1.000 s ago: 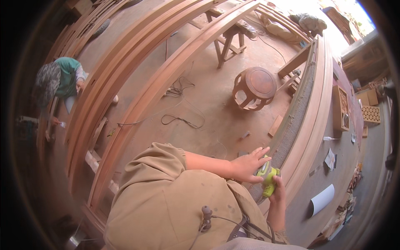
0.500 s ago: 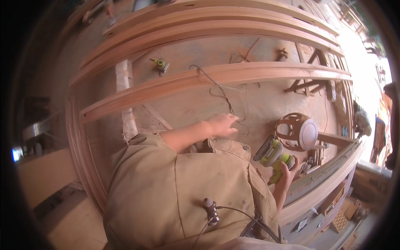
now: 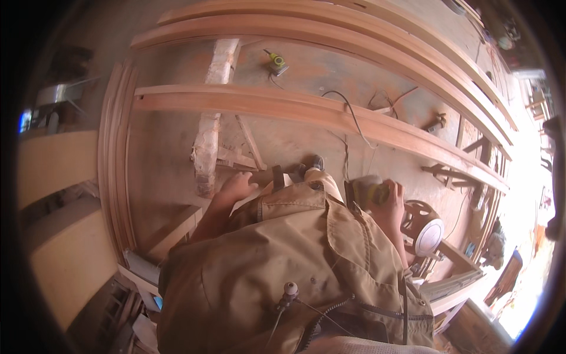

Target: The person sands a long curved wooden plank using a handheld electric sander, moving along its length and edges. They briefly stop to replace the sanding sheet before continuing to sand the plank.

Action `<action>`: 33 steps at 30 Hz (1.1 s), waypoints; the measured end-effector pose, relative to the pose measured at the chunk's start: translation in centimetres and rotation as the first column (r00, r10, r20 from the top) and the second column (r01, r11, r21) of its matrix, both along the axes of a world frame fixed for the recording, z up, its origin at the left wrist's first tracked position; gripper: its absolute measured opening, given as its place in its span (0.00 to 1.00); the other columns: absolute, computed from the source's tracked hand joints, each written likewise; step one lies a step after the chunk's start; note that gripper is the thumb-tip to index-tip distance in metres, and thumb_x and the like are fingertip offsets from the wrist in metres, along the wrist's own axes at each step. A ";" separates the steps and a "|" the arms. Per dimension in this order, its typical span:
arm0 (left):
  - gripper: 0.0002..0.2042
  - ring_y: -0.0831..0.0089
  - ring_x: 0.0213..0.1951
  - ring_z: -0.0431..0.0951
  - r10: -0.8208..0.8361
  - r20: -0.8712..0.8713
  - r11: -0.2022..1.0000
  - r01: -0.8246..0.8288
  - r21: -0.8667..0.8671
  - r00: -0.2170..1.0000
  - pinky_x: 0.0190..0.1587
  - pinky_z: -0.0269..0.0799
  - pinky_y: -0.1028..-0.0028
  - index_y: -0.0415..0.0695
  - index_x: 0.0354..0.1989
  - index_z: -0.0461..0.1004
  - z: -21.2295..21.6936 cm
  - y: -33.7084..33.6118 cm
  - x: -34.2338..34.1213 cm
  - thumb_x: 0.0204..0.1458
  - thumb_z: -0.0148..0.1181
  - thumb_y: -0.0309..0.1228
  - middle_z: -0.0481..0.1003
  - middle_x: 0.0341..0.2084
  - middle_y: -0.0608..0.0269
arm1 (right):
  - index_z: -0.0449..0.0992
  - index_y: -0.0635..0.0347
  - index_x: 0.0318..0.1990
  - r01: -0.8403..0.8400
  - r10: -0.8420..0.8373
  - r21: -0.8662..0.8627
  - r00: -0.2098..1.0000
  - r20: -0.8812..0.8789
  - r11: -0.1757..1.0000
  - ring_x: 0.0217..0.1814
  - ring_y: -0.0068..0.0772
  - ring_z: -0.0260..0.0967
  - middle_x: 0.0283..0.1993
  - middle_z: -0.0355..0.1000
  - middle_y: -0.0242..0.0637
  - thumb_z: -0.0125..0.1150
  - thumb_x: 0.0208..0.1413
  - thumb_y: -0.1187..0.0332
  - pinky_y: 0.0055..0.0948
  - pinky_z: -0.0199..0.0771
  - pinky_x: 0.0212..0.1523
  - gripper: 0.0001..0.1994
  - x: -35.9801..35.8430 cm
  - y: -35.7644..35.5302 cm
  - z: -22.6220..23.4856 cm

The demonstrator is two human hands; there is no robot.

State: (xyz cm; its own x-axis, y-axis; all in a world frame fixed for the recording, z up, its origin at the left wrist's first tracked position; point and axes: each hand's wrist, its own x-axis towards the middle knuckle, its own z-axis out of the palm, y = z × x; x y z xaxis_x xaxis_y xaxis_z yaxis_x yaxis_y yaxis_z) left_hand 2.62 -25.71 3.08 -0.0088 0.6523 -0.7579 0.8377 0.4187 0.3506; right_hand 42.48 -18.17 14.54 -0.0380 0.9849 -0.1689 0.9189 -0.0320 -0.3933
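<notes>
My right hand (image 3: pixel 390 203) is closed round a green orbital sander (image 3: pixel 369 190), blurred by motion, in front of my right side and below the single reddish wooden beam (image 3: pixel 283 106). A dark cord (image 3: pixel 348 156) hangs near the tool. My left hand (image 3: pixel 236 187) is low at my left side beside the pale wrapped trestle post (image 3: pixel 207 153). It looks loosely open with nothing in it, though its fingertips are soft in the picture. The beam lies across in front of me, with a dark cable (image 3: pixel 351 112) looped over it.
Several long beams (image 3: pixel 283 26) lie parallel farther off. On the floor between them is another green sander (image 3: pixel 275 63). A round brown stool (image 3: pixel 429 236) with a pale top stands at right. Upright stacked boards (image 3: pixel 115 153) and pale panels (image 3: pixel 59 165) are at left.
My body and view have turned. My left hand has dropped back to my left side. The sander in my right hand has swung forward, from beside my hip toward the beam.
</notes>
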 end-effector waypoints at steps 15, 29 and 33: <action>0.25 0.56 0.51 0.72 0.514 0.099 0.855 -0.518 0.017 0.852 0.54 0.66 0.64 0.41 0.52 0.70 -2.0 -6.8 3.8 0.51 0.54 0.47 0.73 0.48 0.49 | 0.67 0.48 0.50 -0.793 0.805 0.148 0.589 -0.062 0.592 0.50 0.46 0.63 0.49 0.61 0.39 0.65 0.32 0.68 0.42 0.73 0.43 0.30 -17.9 19.1 -2.8; 0.23 0.50 0.49 0.72 0.717 0.117 0.641 -0.716 0.275 0.687 0.51 0.67 0.59 0.40 0.51 0.69 -10.3 -4.8 -10.0 0.51 0.54 0.44 0.73 0.45 0.43 | 0.66 0.47 0.50 -0.847 0.859 -0.148 0.495 0.131 0.511 0.51 0.46 0.64 0.49 0.62 0.39 0.66 0.34 0.63 0.45 0.73 0.43 0.29 -34.6 21.2 -6.9; 0.24 0.41 0.45 0.70 0.812 0.020 0.527 -0.748 0.404 0.583 0.49 0.67 0.54 0.35 0.53 0.63 -13.4 -3.0 -15.3 0.49 0.55 0.35 0.71 0.43 0.37 | 0.64 0.45 0.49 -0.887 0.894 -0.114 0.440 0.083 0.447 0.49 0.46 0.63 0.48 0.61 0.39 0.66 0.35 0.61 0.44 0.76 0.38 0.29 -42.9 20.6 -7.5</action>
State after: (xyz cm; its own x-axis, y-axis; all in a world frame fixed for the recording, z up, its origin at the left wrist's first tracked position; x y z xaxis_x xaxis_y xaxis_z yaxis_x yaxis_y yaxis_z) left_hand -12.65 -28.74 -10.31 -0.7338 0.5264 -0.4294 0.2867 0.8130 0.5067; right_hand -0.40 2.45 7.01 -0.8671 0.4101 -0.2826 0.4871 0.8168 -0.3093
